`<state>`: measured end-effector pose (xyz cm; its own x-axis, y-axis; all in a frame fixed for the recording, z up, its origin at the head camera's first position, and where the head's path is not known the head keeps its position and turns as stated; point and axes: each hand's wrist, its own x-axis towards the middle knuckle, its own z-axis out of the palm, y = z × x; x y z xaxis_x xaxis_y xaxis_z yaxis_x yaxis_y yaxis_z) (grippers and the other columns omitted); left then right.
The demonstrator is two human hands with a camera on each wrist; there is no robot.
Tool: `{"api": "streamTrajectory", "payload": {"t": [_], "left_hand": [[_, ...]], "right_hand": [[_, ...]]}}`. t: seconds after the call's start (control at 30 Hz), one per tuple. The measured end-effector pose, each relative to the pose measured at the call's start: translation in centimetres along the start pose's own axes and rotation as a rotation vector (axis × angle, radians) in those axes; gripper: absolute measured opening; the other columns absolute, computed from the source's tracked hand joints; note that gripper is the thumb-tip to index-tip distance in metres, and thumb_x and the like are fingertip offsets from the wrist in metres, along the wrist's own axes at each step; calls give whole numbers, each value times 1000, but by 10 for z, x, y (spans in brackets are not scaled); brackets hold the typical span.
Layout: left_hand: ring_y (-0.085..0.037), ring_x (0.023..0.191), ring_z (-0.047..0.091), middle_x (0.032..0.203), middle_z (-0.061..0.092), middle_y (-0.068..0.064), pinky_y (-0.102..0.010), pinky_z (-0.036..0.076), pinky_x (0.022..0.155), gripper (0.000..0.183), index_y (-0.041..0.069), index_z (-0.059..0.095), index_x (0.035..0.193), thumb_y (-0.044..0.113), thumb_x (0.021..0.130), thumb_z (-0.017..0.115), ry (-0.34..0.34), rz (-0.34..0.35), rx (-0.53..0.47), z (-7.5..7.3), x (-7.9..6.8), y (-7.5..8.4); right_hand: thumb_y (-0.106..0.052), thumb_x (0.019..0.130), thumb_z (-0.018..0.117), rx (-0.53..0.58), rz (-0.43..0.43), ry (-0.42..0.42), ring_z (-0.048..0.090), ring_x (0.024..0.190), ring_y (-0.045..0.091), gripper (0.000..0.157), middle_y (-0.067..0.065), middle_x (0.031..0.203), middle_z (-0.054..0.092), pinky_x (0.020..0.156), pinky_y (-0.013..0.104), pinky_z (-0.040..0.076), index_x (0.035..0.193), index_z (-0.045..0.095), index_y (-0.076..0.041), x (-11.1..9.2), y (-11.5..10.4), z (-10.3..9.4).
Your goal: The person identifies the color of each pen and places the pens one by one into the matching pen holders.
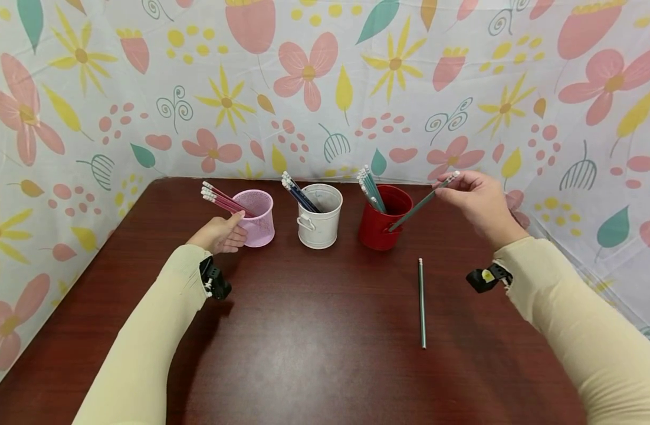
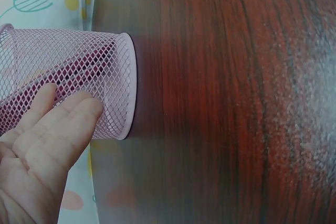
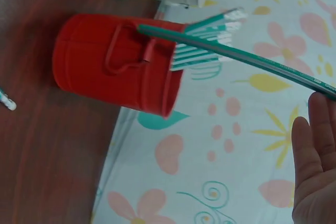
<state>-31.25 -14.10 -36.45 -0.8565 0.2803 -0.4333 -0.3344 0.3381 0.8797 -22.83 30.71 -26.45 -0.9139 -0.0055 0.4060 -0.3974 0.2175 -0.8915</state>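
My right hand [image 1: 483,203] pinches a green pencil [image 1: 424,203] near its white eraser end. The pencil slants down to the left, its lower end in front of the red bucket [image 1: 375,232] near the rim in the head view. Several green pencils [image 3: 197,51] stand in that bucket, eraser ends up. At the left, my left hand [image 1: 219,235] is against the pink mesh cup [image 1: 261,229], fingers extended along its side [image 2: 58,129]. Red pencils [image 1: 226,200] lean out of the cup over this hand. Another green pencil [image 1: 422,304] lies on the table.
Between the cup and the red bucket stands a white bucket [image 1: 319,231] with several dark blue pencils [image 1: 301,195]. All three containers are near the back edge of the brown table [image 1: 314,330]. A flower-patterned cloth [image 1: 325,77] hangs behind and at both sides.
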Motion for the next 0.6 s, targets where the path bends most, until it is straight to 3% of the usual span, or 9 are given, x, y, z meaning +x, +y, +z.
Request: {"api": "streamTrajectory", "payload": {"t": [0.2, 0.37, 0.6], "left_hand": [[-45, 131, 36, 140, 33, -38, -47, 33, 107, 75, -23, 29, 136, 44, 103, 21, 6, -6, -7, 0, 1, 0], [-44, 131, 36, 140, 33, -38, -47, 34, 107, 75, -23, 29, 136, 44, 103, 21, 2, -11, -3, -1, 0, -1], [-44, 132, 36, 140, 33, -37, -46, 34, 107, 75, -22, 29, 136, 45, 103, 21, -4, -11, 6, -1, 0, 1]], "right_hand": [[10, 84, 63, 73, -32, 7, 60, 97, 10, 17, -3, 86, 72, 72, 14, 50, 82, 73, -4, 5, -12, -2], [9, 86, 61, 173, -33, 9, 66, 89, 10, 14, 2, 93, 70, 72, 18, 53, 82, 72, 1, 6, -17, -1], [12, 85, 60, 250, -25, 37, 68, 74, 9, 21, 2, 79, 71, 69, 18, 54, 82, 73, -4, 14, -23, -2]]}}
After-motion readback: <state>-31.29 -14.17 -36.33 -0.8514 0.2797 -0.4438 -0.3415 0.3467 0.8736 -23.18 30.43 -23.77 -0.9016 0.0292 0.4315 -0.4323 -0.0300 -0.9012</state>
